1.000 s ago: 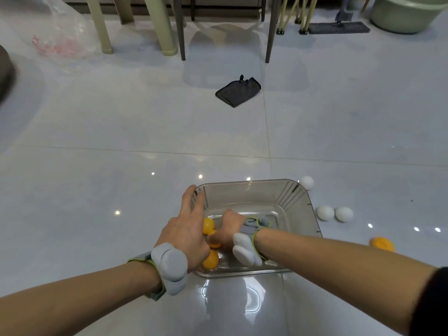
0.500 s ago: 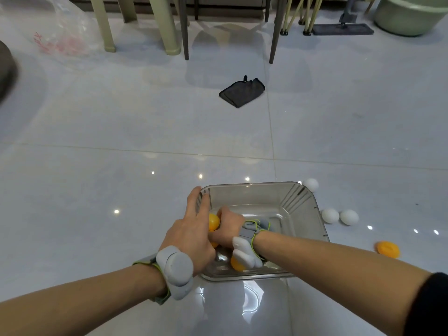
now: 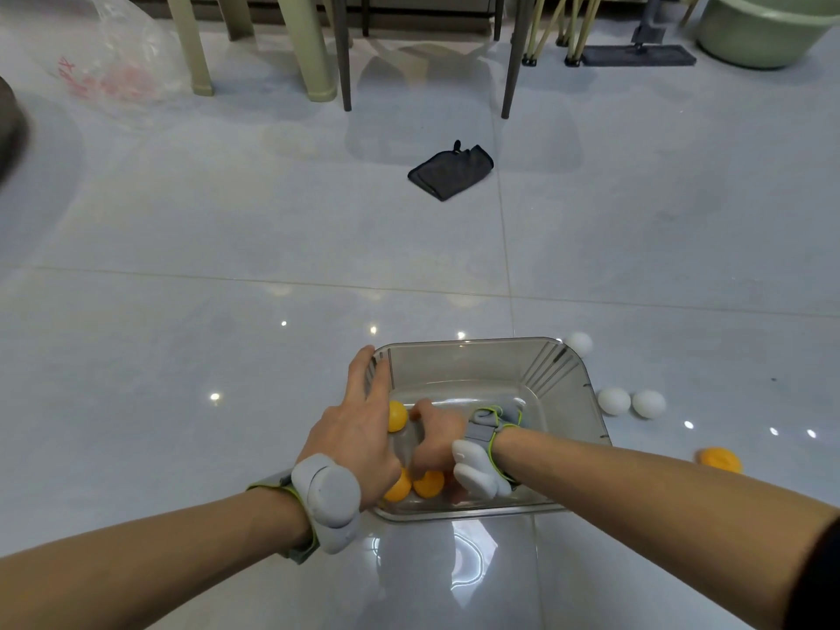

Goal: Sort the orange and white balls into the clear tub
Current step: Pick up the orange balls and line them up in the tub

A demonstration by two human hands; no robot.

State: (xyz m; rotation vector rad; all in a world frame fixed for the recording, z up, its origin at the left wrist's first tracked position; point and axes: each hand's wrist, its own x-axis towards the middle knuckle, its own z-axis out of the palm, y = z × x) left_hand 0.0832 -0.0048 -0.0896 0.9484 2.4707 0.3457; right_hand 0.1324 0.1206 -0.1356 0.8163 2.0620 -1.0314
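A clear tub (image 3: 575, 402) on a tiled floor already holds three orange balls (image 3: 428, 483). The left hand (image 3: 352, 441) is laid flat over its rim; the right hand (image 3: 436, 436) is curled inside, its grip hidden. Three white balls (image 3: 613, 401) and one orange ball (image 3: 719, 459) are left outside.

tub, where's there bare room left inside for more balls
Free: the far half of the clear tub, beyond the right hand. Crowded: the near left corner, where both hands and three orange balls bunch together.
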